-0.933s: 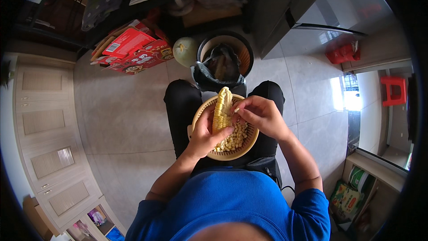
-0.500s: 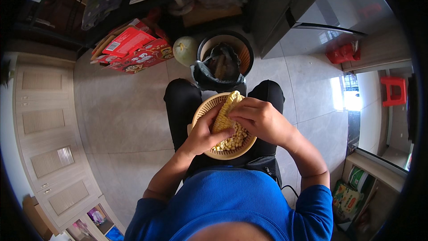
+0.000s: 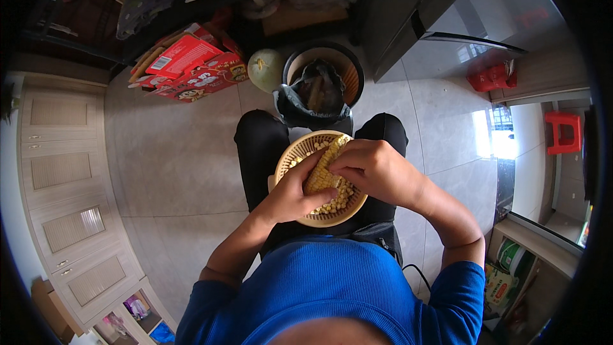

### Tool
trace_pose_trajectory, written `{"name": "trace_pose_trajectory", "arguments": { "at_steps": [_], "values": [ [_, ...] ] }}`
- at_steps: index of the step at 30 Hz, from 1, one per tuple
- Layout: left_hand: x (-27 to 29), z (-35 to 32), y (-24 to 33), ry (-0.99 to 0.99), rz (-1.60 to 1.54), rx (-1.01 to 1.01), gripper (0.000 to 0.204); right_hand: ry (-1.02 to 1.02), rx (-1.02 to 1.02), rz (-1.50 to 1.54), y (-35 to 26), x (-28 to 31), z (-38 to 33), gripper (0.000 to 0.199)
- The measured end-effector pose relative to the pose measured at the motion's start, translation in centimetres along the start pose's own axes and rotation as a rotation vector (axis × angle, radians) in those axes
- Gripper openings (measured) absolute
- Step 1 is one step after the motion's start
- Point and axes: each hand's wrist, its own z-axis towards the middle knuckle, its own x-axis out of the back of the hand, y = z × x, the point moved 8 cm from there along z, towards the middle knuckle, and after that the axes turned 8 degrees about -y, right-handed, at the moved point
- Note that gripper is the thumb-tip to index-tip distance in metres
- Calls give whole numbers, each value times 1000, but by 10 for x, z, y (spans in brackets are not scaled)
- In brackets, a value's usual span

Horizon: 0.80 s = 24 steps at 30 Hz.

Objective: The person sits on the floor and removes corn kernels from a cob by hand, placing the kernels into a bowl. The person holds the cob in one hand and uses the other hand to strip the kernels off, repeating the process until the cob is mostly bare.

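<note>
Both hands grip one corn cob (image 3: pixel 321 176) held slanting over a woven basket (image 3: pixel 290 156) resting on the person's lap: the left hand (image 3: pixel 290 195) wraps the lower end, the right hand (image 3: pixel 370 169) curls over the upper part, probably so loose kernels (image 3: pixel 338 203) drop into the basket. Fingers cover much of the cob, so its bare rows cannot be judged. Contents of the black-lined bin (image 3: pixel 319 89) beyond the knees, beside a pale green melon (image 3: pixel 265 69), are unclear.
</note>
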Motion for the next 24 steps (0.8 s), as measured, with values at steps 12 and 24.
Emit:
{"name": "trace_pose_trajectory", "arguments": {
  "at_steps": [12,24],
  "values": [
    [1,0,1,24,118,44,60,-199,12,-213,-5,-9,8,16],
    [-9,1,-10,-111,-353,248,53,-329,35,-352,-9,-14,8,16]
  ]
}}
